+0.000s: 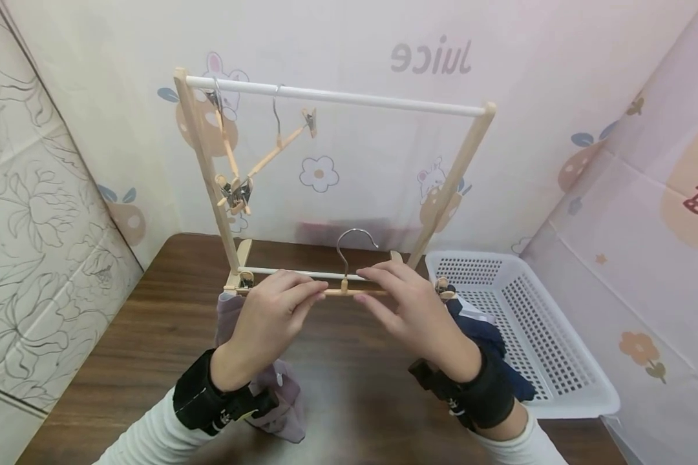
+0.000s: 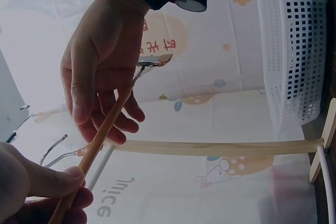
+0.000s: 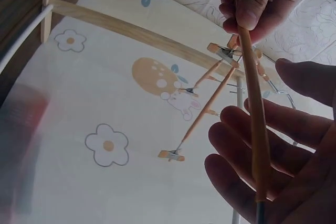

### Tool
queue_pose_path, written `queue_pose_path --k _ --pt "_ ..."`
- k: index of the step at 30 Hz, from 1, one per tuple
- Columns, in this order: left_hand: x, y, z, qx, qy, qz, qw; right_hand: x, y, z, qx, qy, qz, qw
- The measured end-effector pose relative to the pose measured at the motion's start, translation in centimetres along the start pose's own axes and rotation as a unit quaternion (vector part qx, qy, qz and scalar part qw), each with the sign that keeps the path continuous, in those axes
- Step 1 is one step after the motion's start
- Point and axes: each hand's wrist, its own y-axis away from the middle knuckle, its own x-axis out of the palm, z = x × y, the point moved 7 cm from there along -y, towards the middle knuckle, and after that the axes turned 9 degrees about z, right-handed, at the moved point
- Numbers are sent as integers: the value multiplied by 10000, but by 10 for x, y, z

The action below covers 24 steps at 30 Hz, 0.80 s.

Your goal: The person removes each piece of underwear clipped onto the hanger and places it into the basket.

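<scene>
I hold a wooden clip hanger (image 1: 349,292) level over the table, its metal hook (image 1: 353,244) pointing up. My left hand (image 1: 311,297) pinches the bar left of the hook. On the other side of the hook, my right hand (image 1: 372,290) grips it. A mauve cloth (image 1: 282,394) hangs under the hanger's left clip, and a dark navy cloth (image 1: 483,329) under its right clip. In the left wrist view my thumb and fingers (image 2: 52,182) pinch the bar (image 2: 102,142). The right wrist view shows the bar (image 3: 254,114) lying across my right fingers (image 3: 247,150).
A wooden drying rack (image 1: 206,168) with a white top rod (image 1: 337,97) stands just behind my hands. Two empty clip hangers (image 1: 238,174) hang at its left end. A white perforated basket (image 1: 558,349) sits on the brown table (image 1: 151,310) at the right. Patterned walls close in all round.
</scene>
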Motion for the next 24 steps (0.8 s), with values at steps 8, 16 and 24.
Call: queue_pose_path --k 8,16,24 --pt "3 0 -2 20 -41 11 10000 13 4 -4 171 -10 241 9996" --pt "8 1 -6 123 48 82 9999 12 9 -5 95 77 -35 9999" --pt "7 2 -10 279 -26 130 9995 8 13 -2 -157 62 -378 9991"
